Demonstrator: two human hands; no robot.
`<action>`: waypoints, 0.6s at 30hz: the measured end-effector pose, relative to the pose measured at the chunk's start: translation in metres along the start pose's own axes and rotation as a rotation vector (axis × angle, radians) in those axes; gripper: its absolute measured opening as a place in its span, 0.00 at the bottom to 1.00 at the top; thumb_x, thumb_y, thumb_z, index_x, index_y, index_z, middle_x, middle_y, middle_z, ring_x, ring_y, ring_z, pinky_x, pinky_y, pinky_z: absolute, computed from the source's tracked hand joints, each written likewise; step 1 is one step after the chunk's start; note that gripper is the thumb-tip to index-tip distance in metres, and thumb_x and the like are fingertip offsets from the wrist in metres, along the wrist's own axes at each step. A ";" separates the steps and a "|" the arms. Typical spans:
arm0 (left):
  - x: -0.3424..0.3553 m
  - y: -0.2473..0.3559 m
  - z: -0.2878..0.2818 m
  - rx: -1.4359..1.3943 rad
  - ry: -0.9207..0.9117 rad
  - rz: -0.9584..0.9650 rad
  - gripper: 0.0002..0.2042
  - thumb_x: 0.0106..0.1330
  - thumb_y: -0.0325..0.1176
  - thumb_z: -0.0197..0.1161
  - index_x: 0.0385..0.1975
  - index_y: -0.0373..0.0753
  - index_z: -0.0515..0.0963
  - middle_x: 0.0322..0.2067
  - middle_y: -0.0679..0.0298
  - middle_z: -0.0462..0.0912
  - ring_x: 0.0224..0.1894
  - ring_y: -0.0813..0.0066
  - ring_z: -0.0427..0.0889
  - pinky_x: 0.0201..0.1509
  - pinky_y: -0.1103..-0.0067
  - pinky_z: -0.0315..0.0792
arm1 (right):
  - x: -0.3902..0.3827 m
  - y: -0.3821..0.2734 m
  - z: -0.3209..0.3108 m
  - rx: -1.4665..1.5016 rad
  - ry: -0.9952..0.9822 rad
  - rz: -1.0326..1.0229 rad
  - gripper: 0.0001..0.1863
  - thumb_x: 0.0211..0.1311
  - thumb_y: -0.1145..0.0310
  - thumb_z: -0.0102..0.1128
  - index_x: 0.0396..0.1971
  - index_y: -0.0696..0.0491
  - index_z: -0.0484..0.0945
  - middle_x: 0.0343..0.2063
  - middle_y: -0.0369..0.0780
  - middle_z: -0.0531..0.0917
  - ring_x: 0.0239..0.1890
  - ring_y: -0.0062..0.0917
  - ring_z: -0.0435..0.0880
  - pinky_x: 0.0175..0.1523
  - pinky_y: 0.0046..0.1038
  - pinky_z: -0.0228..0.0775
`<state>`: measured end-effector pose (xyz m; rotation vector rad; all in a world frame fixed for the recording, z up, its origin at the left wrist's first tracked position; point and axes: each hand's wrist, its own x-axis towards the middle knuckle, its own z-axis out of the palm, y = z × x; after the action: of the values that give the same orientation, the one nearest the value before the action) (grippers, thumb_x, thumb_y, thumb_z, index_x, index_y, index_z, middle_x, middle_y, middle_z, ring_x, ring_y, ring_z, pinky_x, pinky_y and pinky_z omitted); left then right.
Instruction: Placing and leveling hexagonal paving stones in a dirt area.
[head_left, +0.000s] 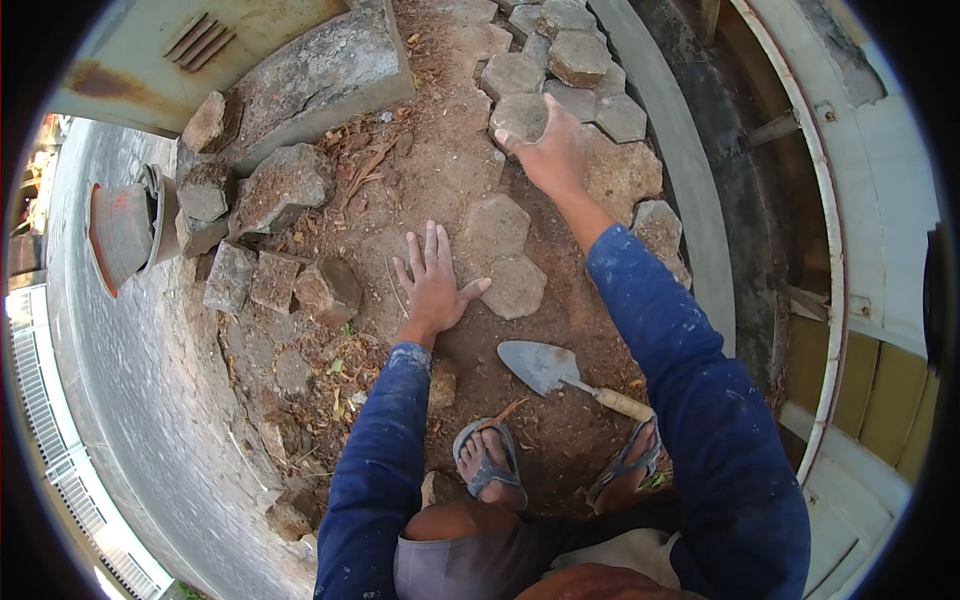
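My left hand (436, 292) lies flat on the dirt with its fingers spread, its thumb reaching toward a hexagonal paver (516, 287) set in the ground. Another set hexagonal paver (497, 226) adjoins that one on its far side. Farther off, my right hand (552, 152) grips the near side of a grey hexagonal paver (520, 114), thumb at its left and a finger at its right; the other fingers are mostly hidden. A pointed trowel (540, 366) with a wooden handle rests on the soil between my arms, just ahead of my sandalled feet (490, 463).
More hexagonal pavers (578, 58) lie stacked and laid at the far right, beside a curved concrete kerb (690, 190). Broken stone blocks (328, 290) edge the dirt on the left. Beyond them a bucket (122, 232) lies on its side on the paved road (130, 400).
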<state>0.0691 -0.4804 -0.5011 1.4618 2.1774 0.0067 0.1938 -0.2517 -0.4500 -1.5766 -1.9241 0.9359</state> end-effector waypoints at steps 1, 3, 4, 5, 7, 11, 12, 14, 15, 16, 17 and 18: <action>0.002 0.001 0.000 0.004 0.002 0.000 0.62 0.57 0.74 0.60 0.78 0.35 0.38 0.79 0.52 0.35 0.80 0.44 0.27 0.76 0.42 0.24 | 0.003 0.004 0.000 -0.003 0.008 0.003 0.50 0.55 0.50 0.75 0.73 0.53 0.61 0.73 0.57 0.57 0.75 0.49 0.56 0.76 0.48 0.51; 0.004 0.006 0.003 -0.003 -0.002 0.011 0.61 0.57 0.74 0.60 0.78 0.35 0.38 0.79 0.52 0.35 0.80 0.44 0.27 0.76 0.42 0.24 | 0.019 0.024 0.011 -0.447 -0.056 -0.175 0.47 0.59 0.45 0.70 0.75 0.43 0.60 0.72 0.59 0.56 0.75 0.56 0.52 0.76 0.48 0.51; 0.005 0.008 0.003 -0.012 -0.007 0.012 0.61 0.57 0.73 0.60 0.78 0.35 0.38 0.79 0.52 0.35 0.80 0.44 0.27 0.76 0.42 0.24 | 0.028 0.032 0.015 -0.432 -0.044 -0.234 0.45 0.61 0.45 0.68 0.75 0.39 0.60 0.72 0.61 0.55 0.73 0.59 0.55 0.75 0.49 0.53; 0.006 0.010 0.004 -0.012 -0.010 0.020 0.61 0.57 0.73 0.60 0.78 0.35 0.38 0.79 0.52 0.35 0.80 0.44 0.27 0.76 0.42 0.24 | 0.032 0.044 0.017 -0.435 -0.038 -0.228 0.45 0.61 0.45 0.68 0.75 0.39 0.60 0.72 0.61 0.55 0.73 0.59 0.55 0.75 0.49 0.53; 0.003 0.008 0.003 0.009 -0.001 0.006 0.61 0.58 0.72 0.61 0.78 0.35 0.38 0.79 0.51 0.35 0.80 0.43 0.27 0.76 0.42 0.25 | 0.031 0.039 0.018 -0.360 -0.137 -0.213 0.45 0.61 0.46 0.68 0.76 0.42 0.59 0.72 0.63 0.53 0.72 0.59 0.59 0.74 0.51 0.55; -0.001 0.008 0.001 0.030 -0.006 0.007 0.61 0.58 0.72 0.62 0.78 0.35 0.38 0.79 0.51 0.36 0.80 0.43 0.27 0.76 0.42 0.26 | 0.043 0.028 0.019 -0.444 -0.223 -0.138 0.46 0.61 0.47 0.68 0.76 0.44 0.58 0.71 0.66 0.55 0.71 0.59 0.61 0.73 0.50 0.57; 0.000 0.004 0.000 0.021 -0.002 0.005 0.61 0.58 0.71 0.62 0.78 0.35 0.38 0.79 0.51 0.36 0.80 0.42 0.28 0.76 0.42 0.26 | 0.046 0.025 0.022 -0.454 -0.236 -0.142 0.46 0.61 0.47 0.68 0.76 0.45 0.58 0.69 0.66 0.57 0.70 0.59 0.62 0.73 0.51 0.56; 0.000 0.002 0.002 0.017 0.002 0.003 0.61 0.58 0.71 0.62 0.78 0.35 0.39 0.79 0.51 0.37 0.80 0.42 0.28 0.76 0.41 0.26 | 0.045 0.025 0.022 -0.461 -0.248 -0.144 0.47 0.60 0.47 0.69 0.76 0.46 0.58 0.68 0.65 0.60 0.70 0.58 0.63 0.73 0.52 0.55; -0.001 0.005 0.003 0.026 0.005 0.017 0.61 0.58 0.71 0.62 0.78 0.35 0.39 0.79 0.51 0.37 0.80 0.41 0.29 0.76 0.41 0.26 | 0.044 0.026 0.020 -0.519 -0.245 -0.136 0.47 0.59 0.46 0.70 0.76 0.45 0.59 0.67 0.65 0.62 0.70 0.57 0.64 0.73 0.53 0.54; -0.001 0.006 0.003 0.035 0.007 0.030 0.60 0.57 0.71 0.62 0.78 0.35 0.40 0.79 0.50 0.37 0.80 0.41 0.29 0.76 0.41 0.27 | 0.045 0.025 0.020 -0.576 -0.243 -0.128 0.48 0.58 0.46 0.71 0.75 0.45 0.60 0.67 0.65 0.64 0.70 0.56 0.64 0.73 0.54 0.52; 0.003 0.004 0.001 0.039 0.010 0.024 0.60 0.57 0.71 0.62 0.78 0.35 0.40 0.79 0.50 0.37 0.80 0.41 0.29 0.76 0.41 0.27 | 0.050 0.021 0.020 -0.570 -0.244 -0.133 0.48 0.58 0.46 0.71 0.75 0.45 0.60 0.67 0.65 0.64 0.70 0.56 0.64 0.73 0.54 0.52; 0.003 0.007 -0.002 0.043 0.003 0.020 0.61 0.57 0.72 0.62 0.78 0.35 0.40 0.79 0.51 0.37 0.80 0.41 0.29 0.76 0.41 0.27 | 0.051 0.021 0.017 -0.554 -0.247 -0.132 0.48 0.57 0.46 0.71 0.75 0.45 0.60 0.67 0.65 0.64 0.70 0.55 0.65 0.72 0.54 0.52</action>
<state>0.0732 -0.4748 -0.4989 1.5076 2.1779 -0.0310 0.1832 -0.2036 -0.4799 -1.6459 -2.5917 0.5883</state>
